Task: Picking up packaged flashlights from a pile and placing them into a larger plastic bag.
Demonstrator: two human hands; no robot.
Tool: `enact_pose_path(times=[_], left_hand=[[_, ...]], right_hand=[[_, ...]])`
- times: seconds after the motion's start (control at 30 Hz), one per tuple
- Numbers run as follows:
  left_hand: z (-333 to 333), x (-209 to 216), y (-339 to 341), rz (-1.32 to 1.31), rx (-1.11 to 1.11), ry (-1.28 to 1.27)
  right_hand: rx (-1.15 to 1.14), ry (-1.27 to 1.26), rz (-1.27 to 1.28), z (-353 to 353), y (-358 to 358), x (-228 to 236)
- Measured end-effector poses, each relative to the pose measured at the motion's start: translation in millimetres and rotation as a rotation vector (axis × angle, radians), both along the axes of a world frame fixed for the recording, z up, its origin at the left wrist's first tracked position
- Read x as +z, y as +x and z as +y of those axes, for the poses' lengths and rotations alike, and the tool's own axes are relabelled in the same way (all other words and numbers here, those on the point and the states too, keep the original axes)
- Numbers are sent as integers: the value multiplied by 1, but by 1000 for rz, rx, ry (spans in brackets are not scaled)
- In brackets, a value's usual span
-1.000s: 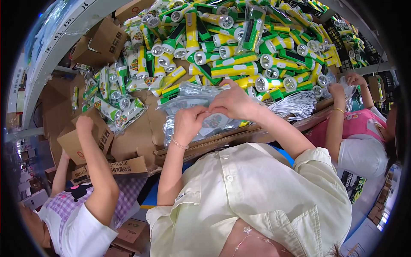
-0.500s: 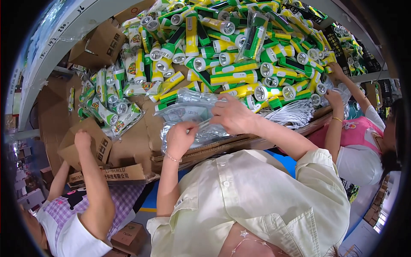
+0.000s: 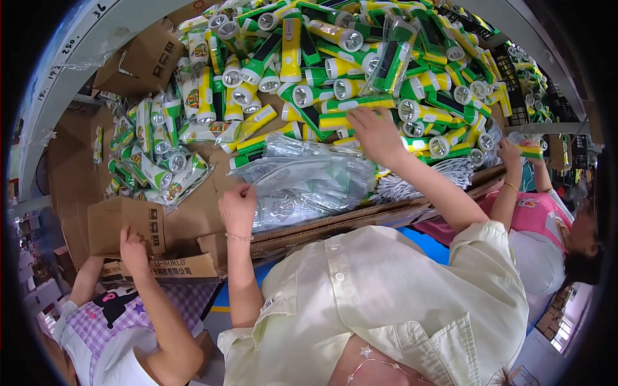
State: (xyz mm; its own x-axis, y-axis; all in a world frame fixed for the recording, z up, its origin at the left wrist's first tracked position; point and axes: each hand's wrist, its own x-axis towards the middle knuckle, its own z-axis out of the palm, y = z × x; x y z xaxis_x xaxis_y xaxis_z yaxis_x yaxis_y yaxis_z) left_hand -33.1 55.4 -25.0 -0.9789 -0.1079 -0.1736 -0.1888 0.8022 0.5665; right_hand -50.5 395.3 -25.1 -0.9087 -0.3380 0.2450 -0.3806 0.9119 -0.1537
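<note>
Where right hand meets yellow-and-green flashlight, grip unclear; left hand pinched together.

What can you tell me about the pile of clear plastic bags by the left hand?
The pile of clear plastic bags looks thin, glossy and crinkled, with faint printing on some. The bags lie roughly flat, loosely overlapping, along the near cardboard edge, with white cords to the right and flashlights heaped behind. The left hand is at the pile's left edge; whether it grips a bag is unclear.
</note>
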Motion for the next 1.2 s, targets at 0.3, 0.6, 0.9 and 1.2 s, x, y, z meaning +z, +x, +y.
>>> enact_pose_path(times=[0.3, 0.6, 0.9, 1.2], left_hand=[[32, 18, 6, 58, -67, 38], [45, 23, 15, 4, -111, 22], [48, 17, 25, 185, -75, 157], [49, 17, 26, 141, -258, 60]], right_hand=[[122, 411, 33, -2, -38, -12], [-346, -790, -20, -38, -36, 79], [-92, -676, -116, -40, 8, 103], [410, -701, -280, -65, 35, 58]])
